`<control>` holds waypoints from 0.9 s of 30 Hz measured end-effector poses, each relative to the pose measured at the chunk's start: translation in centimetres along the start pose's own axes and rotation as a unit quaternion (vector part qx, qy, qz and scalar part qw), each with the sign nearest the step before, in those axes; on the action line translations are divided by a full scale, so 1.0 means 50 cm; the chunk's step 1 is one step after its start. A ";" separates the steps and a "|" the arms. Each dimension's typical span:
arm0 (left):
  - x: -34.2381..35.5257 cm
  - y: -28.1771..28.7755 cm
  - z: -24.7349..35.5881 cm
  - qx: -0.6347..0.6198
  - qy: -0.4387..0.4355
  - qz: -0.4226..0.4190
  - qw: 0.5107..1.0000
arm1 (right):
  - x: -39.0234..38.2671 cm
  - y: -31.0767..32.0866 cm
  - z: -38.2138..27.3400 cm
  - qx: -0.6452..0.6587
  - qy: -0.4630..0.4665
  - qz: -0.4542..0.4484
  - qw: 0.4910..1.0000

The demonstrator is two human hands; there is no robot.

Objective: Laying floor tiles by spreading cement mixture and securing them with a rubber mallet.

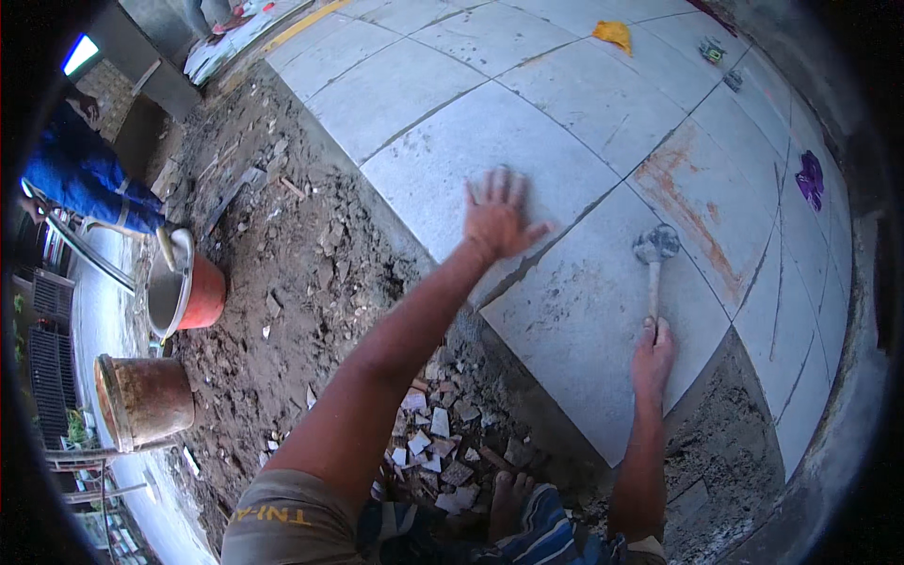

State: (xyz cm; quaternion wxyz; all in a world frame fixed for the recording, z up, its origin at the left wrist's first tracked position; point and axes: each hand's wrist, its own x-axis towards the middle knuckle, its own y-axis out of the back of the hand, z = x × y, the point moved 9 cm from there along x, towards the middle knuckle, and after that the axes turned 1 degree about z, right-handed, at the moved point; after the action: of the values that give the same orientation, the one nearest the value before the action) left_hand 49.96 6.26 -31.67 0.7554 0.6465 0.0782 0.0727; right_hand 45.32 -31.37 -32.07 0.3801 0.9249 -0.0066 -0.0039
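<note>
My left hand (499, 217) lies with its fingers spread on a pale grey floor tile (443, 155), close to the joint with the neighbouring tile. In my right hand (653, 358) is the handle of a rubber mallet (656, 245); its dark, dusty head is over the nearer tile (574, 320). Whether the head touches that tile I cannot tell. This nearer tile has one corner pointing toward me, with bare mortar bed along its two near sides.
Broken tile pieces (438, 443) lie by my feet on rough soil (311, 254). At left stand an orange bucket (202, 292) and a dirty bucket (151, 400), near a person in blue (80, 169). A yellow cloth (613, 36) and purple plastic (810, 179) rest on farther tiles.
</note>
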 end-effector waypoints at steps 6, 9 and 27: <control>0.039 -0.006 -0.101 -0.013 0.012 0.001 1.000 | 0.076 -0.091 -0.226 0.051 0.067 -0.040 0.996; 0.042 -0.020 -0.091 -0.022 0.004 0.048 0.999 | 0.120 -0.147 -0.290 0.018 0.095 -0.046 0.994; 0.025 -0.015 -0.040 0.001 -0.042 0.041 0.998 | -0.079 -0.012 -0.092 0.029 0.027 -0.064 0.997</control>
State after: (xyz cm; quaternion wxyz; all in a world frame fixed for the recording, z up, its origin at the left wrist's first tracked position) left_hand 50.75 8.32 -32.75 0.7537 0.6524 0.0199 0.0767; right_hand 41.45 -27.64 -29.21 0.3518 0.9340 0.0624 -0.0031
